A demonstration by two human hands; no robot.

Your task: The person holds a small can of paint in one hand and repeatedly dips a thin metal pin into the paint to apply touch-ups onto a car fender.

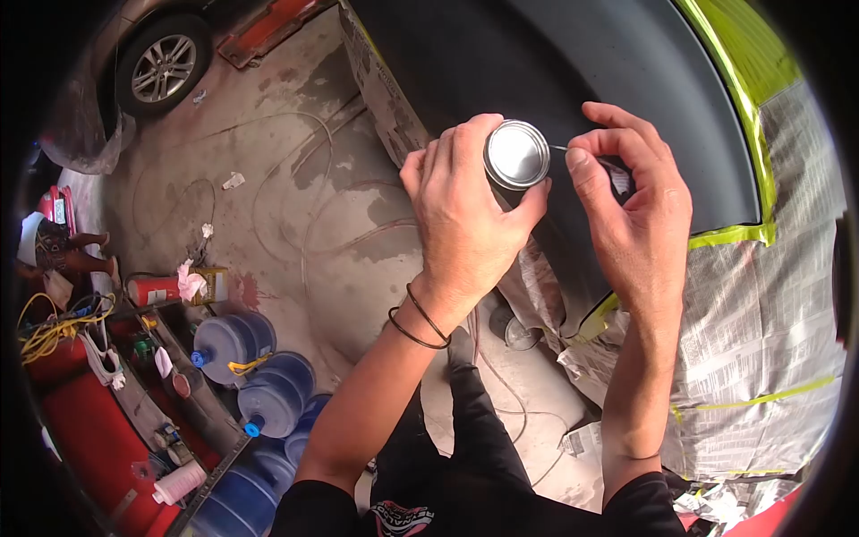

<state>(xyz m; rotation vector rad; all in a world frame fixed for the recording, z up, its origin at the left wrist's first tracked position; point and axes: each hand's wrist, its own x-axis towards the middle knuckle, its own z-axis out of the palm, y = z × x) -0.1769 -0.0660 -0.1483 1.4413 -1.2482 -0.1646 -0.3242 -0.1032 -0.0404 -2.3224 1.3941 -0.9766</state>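
Observation:
My left hand (465, 192) is wrapped round a small round metal can (518, 154), its silver lid facing me. Between the thumb and forefinger of my right hand (631, 188) is a thin metal tool (559, 148). Its tip meets or nearly meets the right side of the can's rim; most of the tool is hidden by my fingers, so its kind does not show. Both hands are raised over the edge of a dark grey car panel (573, 63), which is bordered with yellow-green masking tape (729, 234).
Masking newspaper (761, 322) covers the car at right. A hose (331, 143) loops across the stained concrete floor (259, 206). Several blue water jugs (273, 394) stand at lower left beside a red cart (98, 438). A car wheel (165, 67) and another person's legs (94, 255) are farther off.

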